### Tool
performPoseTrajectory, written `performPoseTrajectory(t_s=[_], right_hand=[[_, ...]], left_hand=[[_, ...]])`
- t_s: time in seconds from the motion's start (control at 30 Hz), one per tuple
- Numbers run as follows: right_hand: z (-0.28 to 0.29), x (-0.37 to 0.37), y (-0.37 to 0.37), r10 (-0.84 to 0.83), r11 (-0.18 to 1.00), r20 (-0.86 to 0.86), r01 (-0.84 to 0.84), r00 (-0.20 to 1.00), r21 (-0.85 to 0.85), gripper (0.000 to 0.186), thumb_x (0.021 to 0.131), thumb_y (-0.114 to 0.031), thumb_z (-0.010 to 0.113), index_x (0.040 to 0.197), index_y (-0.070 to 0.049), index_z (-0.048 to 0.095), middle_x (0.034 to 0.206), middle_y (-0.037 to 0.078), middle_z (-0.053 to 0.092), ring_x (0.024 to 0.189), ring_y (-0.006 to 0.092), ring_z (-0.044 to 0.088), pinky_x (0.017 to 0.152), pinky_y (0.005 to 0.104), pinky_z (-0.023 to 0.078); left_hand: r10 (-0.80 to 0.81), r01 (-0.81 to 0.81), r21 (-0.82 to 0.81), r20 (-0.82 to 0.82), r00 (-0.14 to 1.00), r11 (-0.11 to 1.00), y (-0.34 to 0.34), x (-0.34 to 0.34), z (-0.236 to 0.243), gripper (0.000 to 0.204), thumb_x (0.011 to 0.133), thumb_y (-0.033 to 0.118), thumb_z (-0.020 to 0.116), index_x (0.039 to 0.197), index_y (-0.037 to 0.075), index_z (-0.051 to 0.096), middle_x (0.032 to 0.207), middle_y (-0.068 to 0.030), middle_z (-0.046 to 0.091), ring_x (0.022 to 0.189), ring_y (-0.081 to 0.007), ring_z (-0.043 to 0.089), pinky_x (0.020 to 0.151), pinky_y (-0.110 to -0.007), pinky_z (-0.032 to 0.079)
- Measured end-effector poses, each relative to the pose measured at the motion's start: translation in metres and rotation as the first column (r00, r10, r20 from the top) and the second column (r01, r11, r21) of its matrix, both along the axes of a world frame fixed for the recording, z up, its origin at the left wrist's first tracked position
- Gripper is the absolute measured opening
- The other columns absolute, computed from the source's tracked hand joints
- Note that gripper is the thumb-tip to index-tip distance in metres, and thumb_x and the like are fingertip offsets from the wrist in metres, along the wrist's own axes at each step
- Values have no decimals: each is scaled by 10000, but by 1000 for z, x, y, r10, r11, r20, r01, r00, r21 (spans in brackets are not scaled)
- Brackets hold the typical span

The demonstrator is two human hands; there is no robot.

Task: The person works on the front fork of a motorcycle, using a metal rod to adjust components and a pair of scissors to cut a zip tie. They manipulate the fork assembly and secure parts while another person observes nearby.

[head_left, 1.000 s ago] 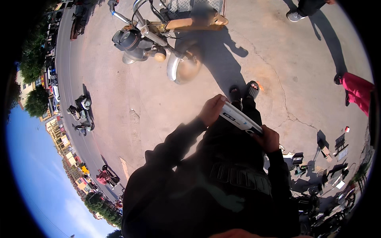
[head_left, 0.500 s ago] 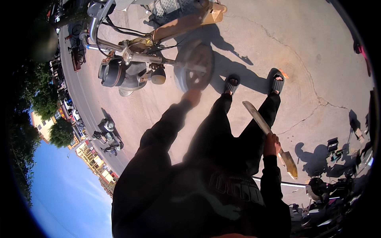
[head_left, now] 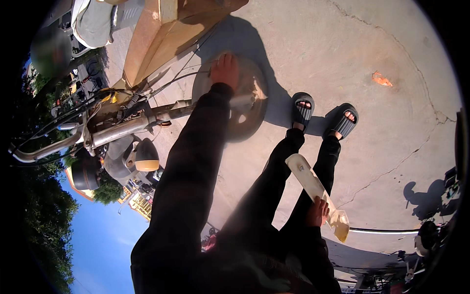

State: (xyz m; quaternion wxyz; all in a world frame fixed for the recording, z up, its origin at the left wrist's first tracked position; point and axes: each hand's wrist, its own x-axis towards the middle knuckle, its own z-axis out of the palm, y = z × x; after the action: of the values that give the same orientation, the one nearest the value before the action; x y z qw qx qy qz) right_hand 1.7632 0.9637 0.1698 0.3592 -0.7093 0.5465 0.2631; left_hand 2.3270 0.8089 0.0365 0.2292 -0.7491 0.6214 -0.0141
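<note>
R hand (head_left: 318, 212) grips pale panel (head_left: 310, 182), long axis slanting ctr to lower rt; L hand (head_left: 225, 72) over wheel (head_left: 249, 100), upper ctr, grip unclear.

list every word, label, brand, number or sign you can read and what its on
No text is readable here.
Dark top: faint lettering on the front, too dim to read.
Long pale piece in the right grip: small dark mark, too small to tell if it is text.
</note>
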Motion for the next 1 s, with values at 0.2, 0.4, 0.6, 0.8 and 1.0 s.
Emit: performPoseTrajectory(t_s=[0.2, 0.4, 0.6, 0.8, 1.0], right_hand=[[-33, 7, 16, -16, 1000, 68, 16, 998, -2, 315, 897, -115, 586, 1212, -111, 580, 1120, 127, 591, 1108, 357, 552, 941, 505, 420], [-37, 22, 14, -97, 994, 83, 94, 992, 47, 376, 846, -78, 581, 1221, -101, 586, 1118, 118, 597, 1113, 345, 561, 938, 498, 423], [-40, 30, 19, -213, 973, 84, 203, 974, 108, 353, 890, -122, 611, 1242, -111, 589, 1142, 122, 586, 1149, 354, 541, 953, 509, 419], [-41, 32, 21, -293, 953, 105, 283, 950, 105, 383, 864, -110, 635, 1244, -109, 587, 1153, 124, 592, 1153, 355, 540, 954, 504, 419], [-41, 31, 17, -306, 952, 179, 304, 935, 38, 412, 816, -101, 587, 1228, -87, 590, 1135, 114, 611, 1086, 344, 559, 900, 482, 433]], left_hand=[[29, -126, 397, 243, 970, 909, -26, 25, -42, 195, 938, 230, 557, 1072, 117, 641, 1083, -87, 686, 1033, -273, 668, 949, -460, 466], [176, -127, 539, -41, 983, 833, -20, 9, -14, 255, 987, 321, 518, 971, 106, 655, 931, -128, 696, 892, -359, 678, 740, -504, 527], [248, -138, 497, -162, 955, 857, 11, -39, 22, 318, 979, 363, 529, 848, 102, 655, 758, -144, 677, 775, -378, 664, 684, -533, 510], [260, -154, 308, -340, 904, 939, 17, -71, 63, 305, 958, 323, 604, 780, 80, 652, 654, -156, 618, 601, -331, 628, 579, -460, 476], [639, -557, 323, -486, 596, 765, 4, -58, 121, 302, 993, 289, 605, 849, 37, 690, 632, -66, 627, 593, -101, 616, 581, -282, 484]])
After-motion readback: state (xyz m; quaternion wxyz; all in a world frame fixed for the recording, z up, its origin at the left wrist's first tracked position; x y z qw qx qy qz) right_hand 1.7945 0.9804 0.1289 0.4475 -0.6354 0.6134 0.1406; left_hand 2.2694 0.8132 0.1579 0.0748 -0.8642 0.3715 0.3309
